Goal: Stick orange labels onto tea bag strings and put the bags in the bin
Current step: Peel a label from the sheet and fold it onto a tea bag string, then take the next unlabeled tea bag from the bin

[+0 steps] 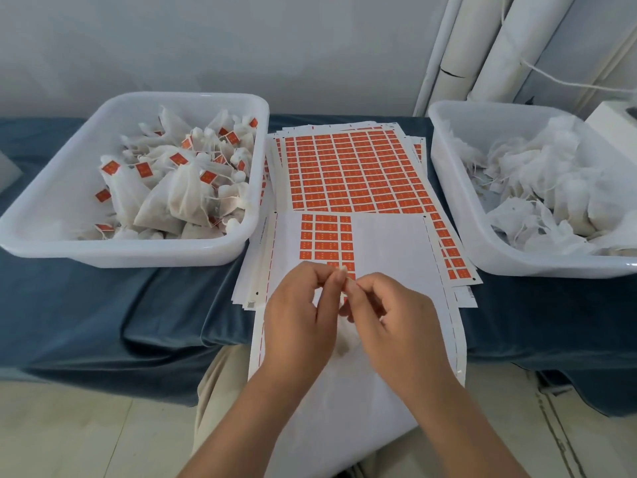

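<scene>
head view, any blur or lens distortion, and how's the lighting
Head view: wide-angle bowing curves the left bin and right bin rims and tilts the pipes; head view: light is soft and even, no hard shadows, slight sheen on bin rims; head view: fingertips of the left hand and right hand are soft, so the small piece they pinch is unclear.

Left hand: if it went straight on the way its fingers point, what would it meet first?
Likely the block of orange labels on the partly used sheet, just beyond the fingertips of the left hand. Its height above the paper is unclear.
</scene>
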A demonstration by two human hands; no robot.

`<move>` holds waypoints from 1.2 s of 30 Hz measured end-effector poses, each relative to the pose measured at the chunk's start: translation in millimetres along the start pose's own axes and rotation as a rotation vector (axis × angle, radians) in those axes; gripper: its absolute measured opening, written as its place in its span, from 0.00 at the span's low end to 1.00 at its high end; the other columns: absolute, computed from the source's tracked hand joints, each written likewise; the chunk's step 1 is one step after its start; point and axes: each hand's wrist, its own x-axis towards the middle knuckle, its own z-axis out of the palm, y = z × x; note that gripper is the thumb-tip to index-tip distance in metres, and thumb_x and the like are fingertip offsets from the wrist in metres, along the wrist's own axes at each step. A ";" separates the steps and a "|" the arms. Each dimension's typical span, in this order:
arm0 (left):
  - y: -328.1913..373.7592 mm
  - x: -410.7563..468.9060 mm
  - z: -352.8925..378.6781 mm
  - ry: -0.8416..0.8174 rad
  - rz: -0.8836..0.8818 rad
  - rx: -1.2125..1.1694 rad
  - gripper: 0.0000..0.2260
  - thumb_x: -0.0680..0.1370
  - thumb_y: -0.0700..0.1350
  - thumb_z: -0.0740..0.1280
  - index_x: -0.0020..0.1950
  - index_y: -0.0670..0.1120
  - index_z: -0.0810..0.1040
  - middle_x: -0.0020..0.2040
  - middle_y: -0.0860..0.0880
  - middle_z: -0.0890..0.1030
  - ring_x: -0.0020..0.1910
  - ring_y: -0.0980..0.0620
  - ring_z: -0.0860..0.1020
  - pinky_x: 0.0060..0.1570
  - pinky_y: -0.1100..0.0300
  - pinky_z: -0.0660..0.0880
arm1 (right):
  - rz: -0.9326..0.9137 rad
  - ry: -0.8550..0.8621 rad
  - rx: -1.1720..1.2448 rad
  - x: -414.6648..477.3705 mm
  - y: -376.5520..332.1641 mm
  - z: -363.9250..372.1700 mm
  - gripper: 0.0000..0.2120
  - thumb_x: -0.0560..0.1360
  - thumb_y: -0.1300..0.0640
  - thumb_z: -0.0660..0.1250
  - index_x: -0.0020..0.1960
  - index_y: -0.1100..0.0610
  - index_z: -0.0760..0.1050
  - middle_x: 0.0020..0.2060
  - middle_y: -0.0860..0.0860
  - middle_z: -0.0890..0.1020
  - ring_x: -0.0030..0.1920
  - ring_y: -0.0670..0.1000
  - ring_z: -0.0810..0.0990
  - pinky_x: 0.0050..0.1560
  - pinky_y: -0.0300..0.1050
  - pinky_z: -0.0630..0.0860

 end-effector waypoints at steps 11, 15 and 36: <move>24.9 102.2 -114.5 0.237 -0.197 -0.185 0.13 0.82 0.58 0.63 0.41 0.56 0.80 0.30 0.59 0.78 0.27 0.62 0.73 0.27 0.70 0.70 | 0.160 0.013 0.284 -0.9 7.1 -7.2 0.17 0.82 0.34 0.54 0.48 0.36 0.80 0.40 0.40 0.87 0.44 0.43 0.86 0.45 0.36 0.77; 6.8 159.8 -158.2 0.276 -0.247 -0.055 0.14 0.80 0.60 0.62 0.37 0.58 0.80 0.30 0.59 0.77 0.28 0.58 0.73 0.42 0.56 0.75 | 0.183 -0.018 0.315 -2.8 8.8 -4.8 0.26 0.77 0.28 0.52 0.46 0.43 0.82 0.40 0.42 0.87 0.44 0.45 0.86 0.46 0.39 0.78; -74.9 197.8 -124.0 0.001 -0.233 0.696 0.30 0.83 0.67 0.54 0.75 0.47 0.72 0.75 0.34 0.71 0.76 0.32 0.66 0.74 0.34 0.62 | 0.195 0.310 -0.051 65.8 55.7 -140.9 0.08 0.80 0.39 0.65 0.49 0.41 0.80 0.42 0.39 0.85 0.45 0.40 0.83 0.46 0.42 0.76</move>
